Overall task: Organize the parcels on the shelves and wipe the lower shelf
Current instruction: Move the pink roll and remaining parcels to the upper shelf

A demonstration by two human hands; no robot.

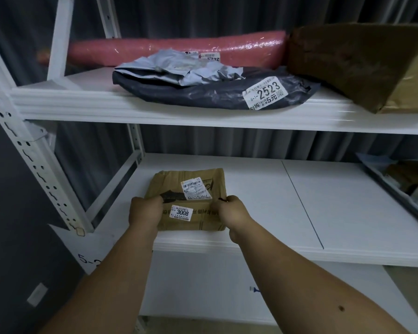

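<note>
Hands [146,210] [229,210] grip creased brown cardboard parcel [191,189] on smooth white shelf [287,201].

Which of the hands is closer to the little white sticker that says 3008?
Left. The left hand grips the brown box right beside the 3008 sticker, nearly touching it. The right hand grips the box's other side, farther from the sticker.

On the lower shelf [263,189], at our 11 o'clock near its front edge, we see a box [191,196] between our left hand [145,210] and right hand [232,210]. A tray [381,179] lies at 2 o'clock. On the upper shelf [82,102] above, a bag [203,90] lies in front of a roll [179,47], with a carton [355,63] to their right.
</note>
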